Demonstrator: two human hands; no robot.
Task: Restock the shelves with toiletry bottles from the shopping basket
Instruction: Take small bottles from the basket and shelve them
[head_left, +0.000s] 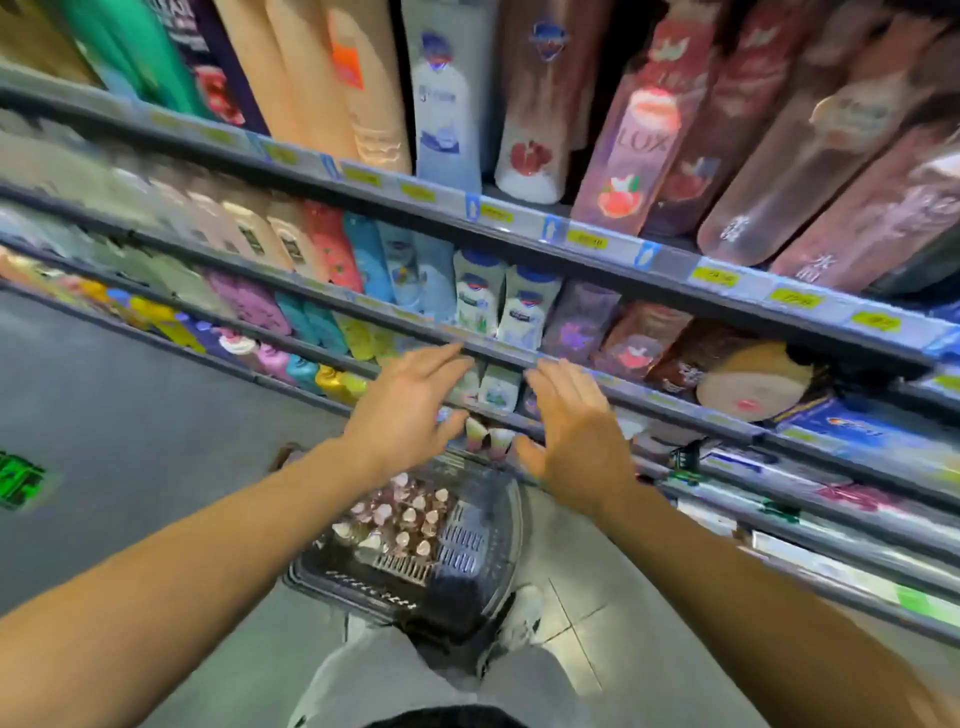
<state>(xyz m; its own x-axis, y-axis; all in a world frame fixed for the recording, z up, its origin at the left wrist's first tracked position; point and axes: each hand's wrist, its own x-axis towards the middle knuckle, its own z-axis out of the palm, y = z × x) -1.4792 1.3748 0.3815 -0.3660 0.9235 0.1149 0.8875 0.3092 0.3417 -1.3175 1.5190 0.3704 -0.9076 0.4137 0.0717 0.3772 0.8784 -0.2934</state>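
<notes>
Both the left hand (410, 410) and right hand (576, 431) reach wide, holding nothing, toward the shelf (571, 364). Below sits the basket (467, 587) of bottles (410, 519).

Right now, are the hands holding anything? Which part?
Nothing held. Left hand and right hand are open, fingers spread, by the shelf edge above the basket.

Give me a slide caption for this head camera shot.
Both hands, left and right, reach open toward shelf bottles above the basket.
</notes>
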